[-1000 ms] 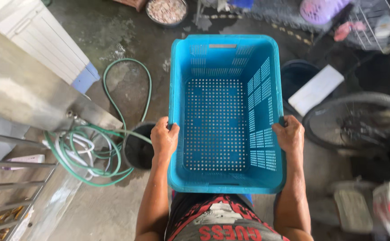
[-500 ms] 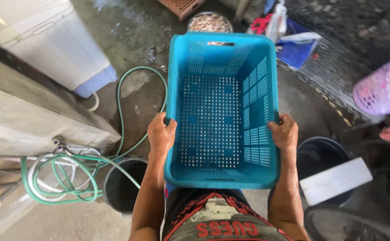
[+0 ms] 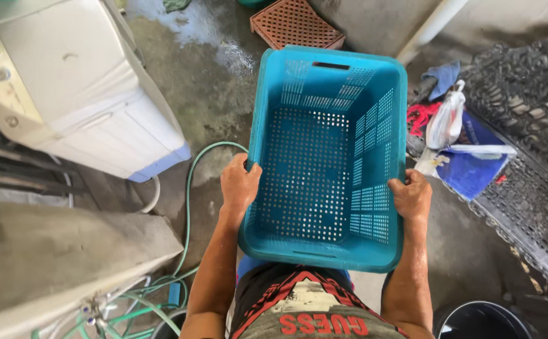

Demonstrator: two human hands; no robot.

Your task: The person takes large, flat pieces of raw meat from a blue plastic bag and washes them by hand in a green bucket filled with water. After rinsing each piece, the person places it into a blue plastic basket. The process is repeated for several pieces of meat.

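Blue perforated crate (image 3: 327, 157) is held at the centre of the view, in front of the body and above the wet concrete floor (image 3: 214, 94). The left hand (image 3: 239, 183) is clamped on its rim at 9 o'clock, the right hand (image 3: 412, 196) at 3 o'clock. The crate is seen to be empty; as judged, it is lifted and carried, and nothing has been loaded or set down. A white washing machine (image 3: 73, 88) is seen at 10 o'clock, a green hose (image 3: 189, 188) at 8 o'clock, a brown grate (image 3: 296, 24) at 12 o'clock.
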